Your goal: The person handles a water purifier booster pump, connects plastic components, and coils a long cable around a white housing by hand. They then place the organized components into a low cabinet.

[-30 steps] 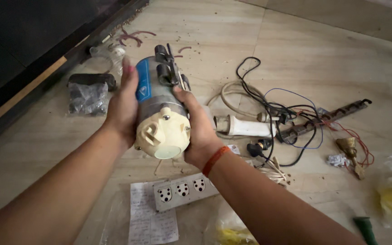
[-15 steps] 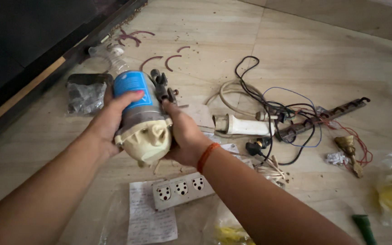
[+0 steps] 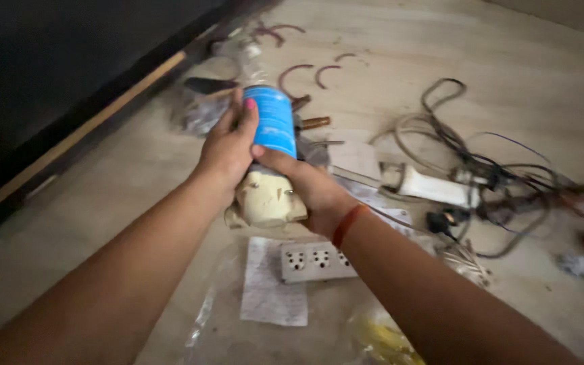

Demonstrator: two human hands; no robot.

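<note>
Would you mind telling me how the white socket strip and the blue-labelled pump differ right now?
The pump is a cylinder with a blue label and a cream end cap; the socket strip is a flat white block with rows of holes. The pump is held up in the left hand and right hand; the strip lies untouched on the floor, below them. Both look like electrical parts.

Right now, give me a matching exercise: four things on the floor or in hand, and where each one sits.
Things:
1. pump motor
2. white socket strip
3. tangle of cables
4. paper sheet

Places:
A. right of the hands, on the floor
B. held between left hand and right hand
C. just left of the socket strip
D. below the right wrist

Pairs: 1-B, 2-D, 3-A, 4-C
</note>
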